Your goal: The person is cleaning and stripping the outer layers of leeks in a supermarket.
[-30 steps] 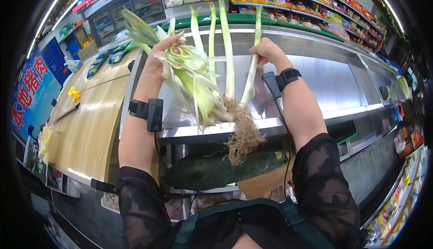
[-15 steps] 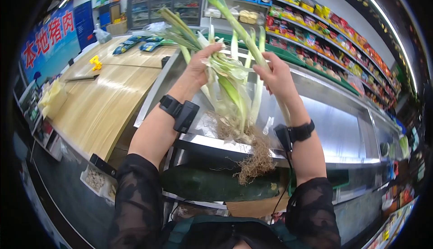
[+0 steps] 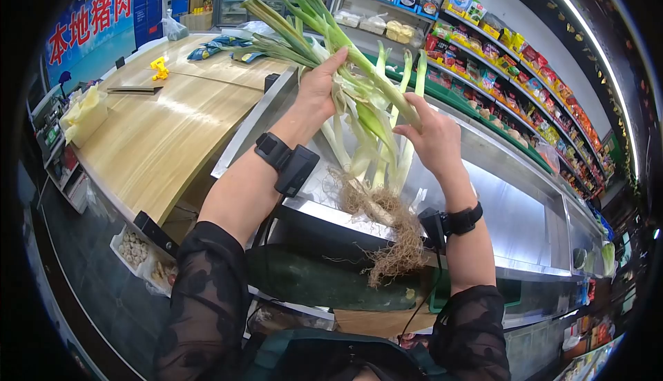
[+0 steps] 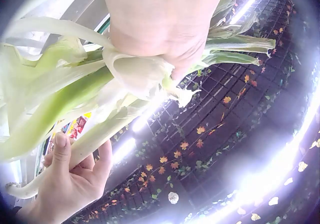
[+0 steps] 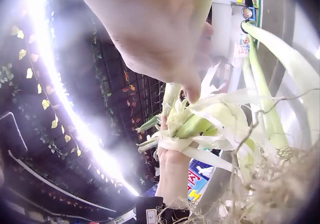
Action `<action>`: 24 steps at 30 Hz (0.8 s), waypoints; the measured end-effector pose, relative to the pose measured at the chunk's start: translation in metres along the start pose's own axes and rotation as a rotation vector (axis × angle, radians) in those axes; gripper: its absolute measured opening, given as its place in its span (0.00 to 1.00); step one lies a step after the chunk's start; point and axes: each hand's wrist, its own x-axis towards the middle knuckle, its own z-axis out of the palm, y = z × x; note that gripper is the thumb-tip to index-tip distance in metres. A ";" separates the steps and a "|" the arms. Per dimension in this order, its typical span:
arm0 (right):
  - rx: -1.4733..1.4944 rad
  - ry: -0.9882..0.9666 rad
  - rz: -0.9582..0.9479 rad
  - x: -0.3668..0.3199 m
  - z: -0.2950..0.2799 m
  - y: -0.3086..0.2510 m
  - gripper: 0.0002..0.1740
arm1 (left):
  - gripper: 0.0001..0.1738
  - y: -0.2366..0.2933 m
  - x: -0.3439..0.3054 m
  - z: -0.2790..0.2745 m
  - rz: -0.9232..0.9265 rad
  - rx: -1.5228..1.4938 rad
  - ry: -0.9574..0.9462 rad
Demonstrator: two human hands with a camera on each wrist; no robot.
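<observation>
My left hand (image 3: 319, 94) grips a bunch of leeks (image 4: 75, 89) by their green upper part, with torn pale outer leaves hanging below. The right hand (image 3: 435, 136) holds one leek (image 3: 387, 91) slantwise by its white shank; its green top crosses over beside the left hand. In the left wrist view, that hand's thumb and fingers (image 4: 75, 184) wrap round the shank. More leeks (image 3: 416, 98) lean on the metal counter behind. A tangle of brown roots (image 3: 397, 246) hangs over the counter's front edge.
The steel counter (image 3: 511, 181) has a raised rim and stretches right. A large dark green gourd (image 3: 318, 277) lies beneath it. To the left stands a wooden tabletop (image 3: 159, 153) bearing a yellow object (image 3: 159, 68) and a long dark blade-like item (image 3: 135, 90). Snack shelves (image 3: 511, 56) line the back.
The right hand has lifted a single leek from the counter and brought it leftward to the bunch in the left hand. The head view has swung left.
</observation>
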 end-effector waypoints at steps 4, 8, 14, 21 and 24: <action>0.109 -0.014 0.015 -0.001 0.002 0.005 0.23 | 0.13 0.001 -0.001 0.000 -0.018 -0.004 -0.095; 0.070 -0.009 0.009 -0.001 0.004 0.008 0.22 | 0.15 0.005 -0.005 0.004 -0.068 -0.046 -0.184; -0.009 0.086 -0.026 -0.001 0.009 0.011 0.23 | 0.20 0.008 -0.004 0.002 -0.128 -0.105 -0.231; -0.092 0.088 -0.060 -0.001 0.009 0.016 0.24 | 0.19 0.011 0.004 -0.012 -0.218 -0.225 -0.297; -0.091 0.084 -0.061 -0.002 0.008 0.016 0.24 | 0.19 0.009 0.001 -0.009 -0.188 -0.196 -0.220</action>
